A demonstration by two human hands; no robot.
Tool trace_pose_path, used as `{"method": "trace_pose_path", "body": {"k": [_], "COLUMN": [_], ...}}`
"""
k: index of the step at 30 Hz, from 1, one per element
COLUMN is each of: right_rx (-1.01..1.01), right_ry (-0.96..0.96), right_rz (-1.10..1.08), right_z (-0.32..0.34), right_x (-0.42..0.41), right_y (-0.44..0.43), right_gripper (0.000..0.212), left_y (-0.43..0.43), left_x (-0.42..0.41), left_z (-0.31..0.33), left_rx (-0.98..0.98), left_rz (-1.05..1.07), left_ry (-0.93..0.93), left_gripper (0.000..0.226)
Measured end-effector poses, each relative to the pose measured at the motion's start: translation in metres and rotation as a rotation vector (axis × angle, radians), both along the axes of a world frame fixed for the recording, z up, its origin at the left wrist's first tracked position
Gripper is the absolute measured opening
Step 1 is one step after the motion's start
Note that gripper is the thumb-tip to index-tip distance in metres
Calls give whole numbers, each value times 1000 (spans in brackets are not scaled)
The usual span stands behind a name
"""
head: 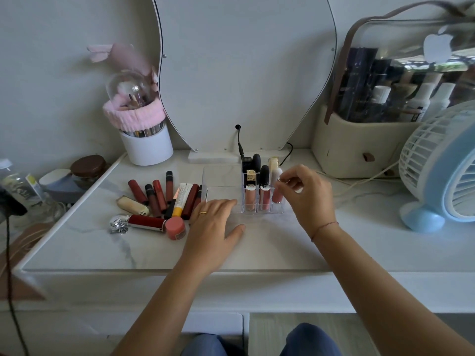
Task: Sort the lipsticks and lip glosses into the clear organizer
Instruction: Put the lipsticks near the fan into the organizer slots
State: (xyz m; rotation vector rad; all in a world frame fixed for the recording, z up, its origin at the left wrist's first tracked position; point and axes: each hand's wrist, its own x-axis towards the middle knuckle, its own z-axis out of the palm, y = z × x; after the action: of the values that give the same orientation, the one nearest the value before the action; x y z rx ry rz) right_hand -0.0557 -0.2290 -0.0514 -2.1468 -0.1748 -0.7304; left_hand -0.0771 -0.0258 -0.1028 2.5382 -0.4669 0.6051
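A clear organizer (221,191) stands mid-table, its right-hand slots filled with several upright lipsticks and glosses. My right hand (307,195) pinches the white cap of a pink lip gloss (277,194) that stands in the front right slot. My left hand (214,227) lies flat and open on the table, fingertips touching the organizer's front left edge. A pile of loose lip glosses (159,195), mostly dark red tubes, lies to the left, with a yellow-capped tube (181,199), a red lipstick (146,222) and a pink jar (175,227).
A white brush holder (146,146) with a pink band stands at the back left beside the mirror (244,73). A beige cosmetics case (359,145) and a blue fan (442,165) are at the right. A black cable (240,142) runs behind the organizer.
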Motion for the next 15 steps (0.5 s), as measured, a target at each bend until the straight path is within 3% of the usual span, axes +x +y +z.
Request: {"method": "trace_pose_path", "body": {"k": [15], "right_rx": [-107], "right_ry": [10], "right_rz": [-20], "right_z": [-9], "right_x": [9], "right_y": [5], "right_gripper": [9], "left_y": [0], "left_x": [1], "left_z": [-2], "left_rx": [4], "left_rz": [3], "left_ry": [12], "left_gripper": [49]}}
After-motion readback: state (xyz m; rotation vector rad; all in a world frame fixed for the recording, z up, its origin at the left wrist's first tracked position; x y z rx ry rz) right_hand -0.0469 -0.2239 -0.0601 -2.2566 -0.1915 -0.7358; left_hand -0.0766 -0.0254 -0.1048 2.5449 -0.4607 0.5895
